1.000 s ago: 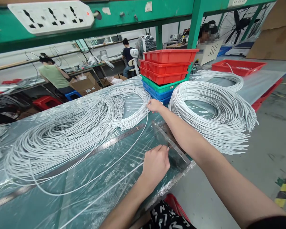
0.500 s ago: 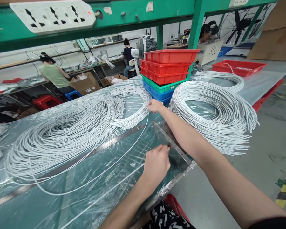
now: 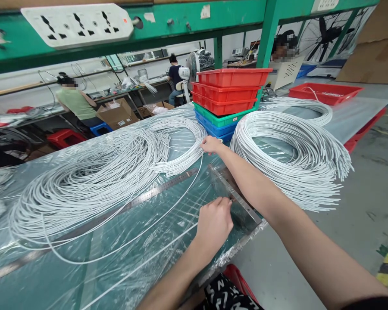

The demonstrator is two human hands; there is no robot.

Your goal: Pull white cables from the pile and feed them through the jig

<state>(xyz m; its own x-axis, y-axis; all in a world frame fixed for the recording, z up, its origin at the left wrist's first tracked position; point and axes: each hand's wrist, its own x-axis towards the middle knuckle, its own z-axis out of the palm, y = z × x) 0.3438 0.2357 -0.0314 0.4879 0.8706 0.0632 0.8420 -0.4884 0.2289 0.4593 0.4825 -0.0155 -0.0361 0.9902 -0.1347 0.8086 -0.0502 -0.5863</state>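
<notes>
My left hand [image 3: 214, 224] is closed in a pinch on the end of a white cable [image 3: 168, 241], pressed against a metal stop plate [image 3: 236, 202] near the bench's front edge. My right hand [image 3: 211, 144] reaches across and grips a white cable strand at the edge of a large tangled coil of white cables [image 3: 93, 176]. A long steel ruler [image 3: 155, 191] lies on the plastic-covered green bench between my hands. A second, neater bundle of cut white cables [image 3: 294, 155] lies to the right of my right arm.
Stacked red, green and blue trays [image 3: 228, 97] stand behind my right hand. A red tray [image 3: 323, 91] sits far right. A power strip [image 3: 77, 23] hangs on the green frame overhead. People work at benches behind. Cardboard boxes [image 3: 116, 114] and red stools sit beyond the bench.
</notes>
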